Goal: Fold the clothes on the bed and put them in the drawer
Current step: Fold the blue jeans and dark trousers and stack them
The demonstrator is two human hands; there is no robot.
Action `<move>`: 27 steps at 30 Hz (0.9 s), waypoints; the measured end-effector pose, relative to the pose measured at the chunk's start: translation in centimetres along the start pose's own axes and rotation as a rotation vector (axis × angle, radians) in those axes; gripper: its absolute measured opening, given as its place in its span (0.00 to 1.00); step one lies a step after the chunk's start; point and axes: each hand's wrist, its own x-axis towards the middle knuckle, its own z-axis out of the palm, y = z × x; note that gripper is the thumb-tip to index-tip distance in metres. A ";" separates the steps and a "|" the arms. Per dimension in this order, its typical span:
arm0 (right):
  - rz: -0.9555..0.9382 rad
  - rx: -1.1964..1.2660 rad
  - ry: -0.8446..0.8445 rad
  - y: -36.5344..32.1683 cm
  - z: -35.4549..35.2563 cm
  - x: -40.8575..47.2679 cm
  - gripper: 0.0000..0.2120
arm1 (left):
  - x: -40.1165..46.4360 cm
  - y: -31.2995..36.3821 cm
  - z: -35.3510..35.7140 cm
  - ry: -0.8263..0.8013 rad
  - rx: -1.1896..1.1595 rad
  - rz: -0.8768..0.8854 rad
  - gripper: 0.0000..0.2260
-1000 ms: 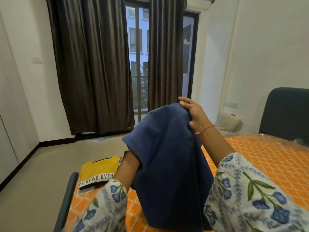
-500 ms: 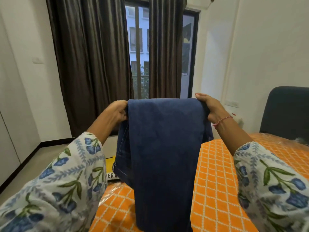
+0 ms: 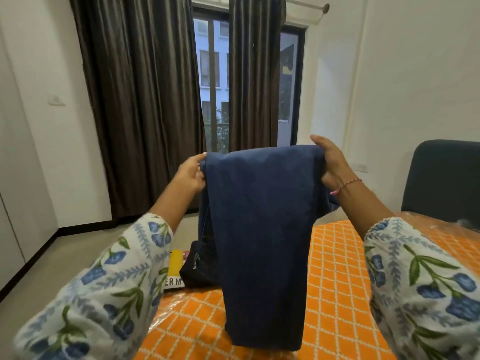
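A pair of dark blue trousers [image 3: 262,229] hangs folded over in the air above the bed [image 3: 335,281], held up at its top fold by both hands, its lower end reaching down to the orange checked cover near the bottom of the view. The left hand [image 3: 191,175] pinches the left corner of the fold, thumb toward the camera and fingers behind the cloth; the right hand [image 3: 328,165] grips the right corner, thumb over the top edge and fingers curled round the bunched cloth — each grip is closed on the trousers. A thin red thread bracelet [image 3: 348,184] sits on the right wrist, and white sleeves printed with blue flowers fill both lower corners. The hanging cloth stands in front of much of what lies at the far left edge of the bed: only a strip of a yellow garment [image 3: 175,266] with a white band and part of some black lettering shows beside it, along with a small red item I cannot identify. Behind, dark brown curtains [image 3: 140,100] flank a tall window [image 3: 214,81] with a building outside. A dark padded headboard [image 3: 444,180] rises at the right, cut off by the frame — a clear plastic sheet glints on the cover below it.
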 end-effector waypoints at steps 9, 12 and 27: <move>-0.046 -0.264 -0.027 3.9 -0.2 -0.5 0.21 | 1.0 -4.3 -0.9 0.110 0.270 -0.086 0.12; -0.022 -0.246 -0.016 5.0 0.4 -0.8 0.21 | 0.1 -4.1 -2.3 0.014 0.409 -0.280 0.11; 0.121 -0.104 -0.128 6.2 -0.2 -1.3 0.37 | -0.3 -1.6 0.3 -0.100 0.346 0.127 0.39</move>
